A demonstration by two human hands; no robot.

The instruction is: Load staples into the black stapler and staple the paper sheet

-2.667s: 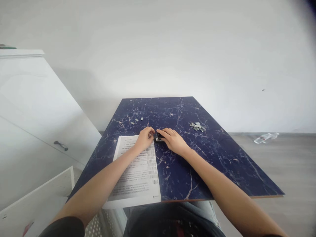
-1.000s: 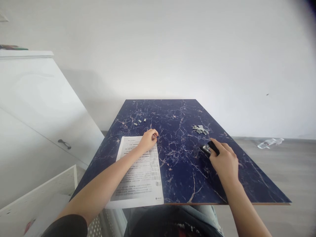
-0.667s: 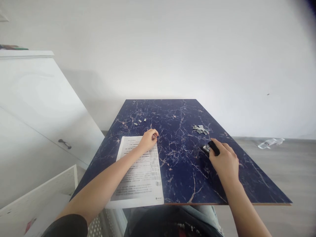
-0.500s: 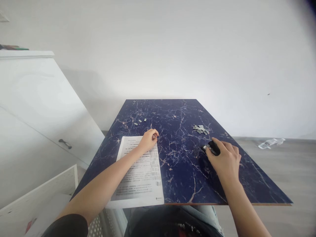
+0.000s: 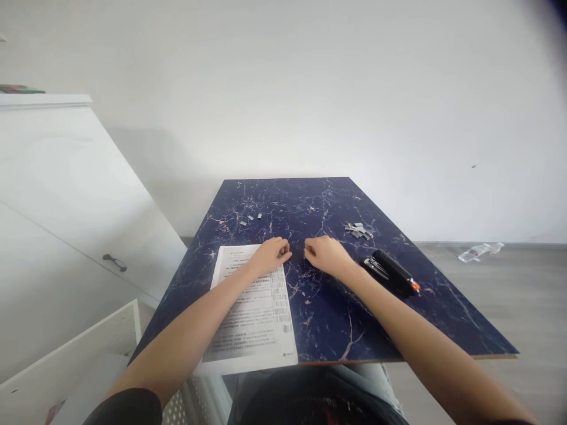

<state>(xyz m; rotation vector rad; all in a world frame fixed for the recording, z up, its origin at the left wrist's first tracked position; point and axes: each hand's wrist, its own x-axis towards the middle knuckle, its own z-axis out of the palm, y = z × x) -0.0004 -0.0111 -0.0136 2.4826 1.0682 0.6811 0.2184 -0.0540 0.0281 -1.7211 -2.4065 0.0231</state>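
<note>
My left hand (image 5: 269,256) rests at the upper right edge of a stack of printed sheets (image 5: 248,321), its fingers curled and pressed together. Just to the right, my right hand (image 5: 326,254) is closed above the table, thumb side facing the left hand with a small gap between them. Whether either hand pinches something small is hidden by the fingers. Behind my right wrist lies a black stapler-like tool (image 5: 393,273) with silver metal and an orange end. A small pile of grey metal pieces (image 5: 358,230) lies beyond it.
Several small metal pieces (image 5: 250,218) lie beyond the sheets on the dark blue marbled table (image 5: 305,200). A white cabinet (image 5: 66,177) stands to the left. Clear plastic packaging (image 5: 481,252) is on the floor at right, near the white wall (image 5: 283,88).
My right hand has let go of the black tool and moved left, close to my left hand. The tool now lies on the table. My left hand has hardly moved.
</note>
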